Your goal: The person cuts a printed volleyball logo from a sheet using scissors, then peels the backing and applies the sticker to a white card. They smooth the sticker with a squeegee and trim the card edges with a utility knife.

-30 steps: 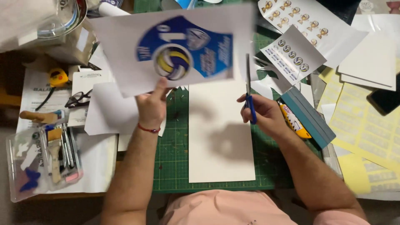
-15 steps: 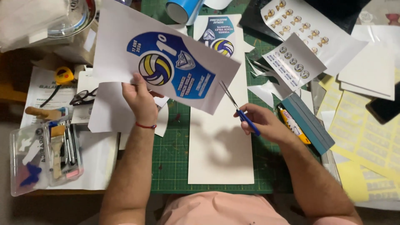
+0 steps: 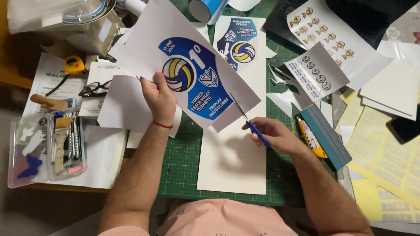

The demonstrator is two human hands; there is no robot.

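Note:
My left hand (image 3: 158, 97) holds up a white printed sheet (image 3: 144, 43) bearing a blue shape with a yellow and blue volleyball (image 3: 178, 74). My right hand (image 3: 271, 135) grips blue-handled scissors (image 3: 249, 120), their blades at the sheet's lower right edge. Below lies a long white sheet (image 3: 236, 161) on a green cutting mat (image 3: 181, 161), with a second blue volleyball print (image 3: 238, 43) at its far end.
A clear case of tools (image 3: 43, 148) and a wooden-handled tool (image 3: 46, 102) lie at left with glasses (image 3: 94, 89) and a yellow tape measure (image 3: 73, 64). At right are a yellow cutter (image 3: 311, 137), a teal block (image 3: 326, 135), sticker sheets (image 3: 321, 24) and yellow sheets (image 3: 385, 157).
The printed sheet has turned and tilted so its right edge points down toward the scissors. My right hand has moved the scissors in from upright at the right to the sheet's lower edge.

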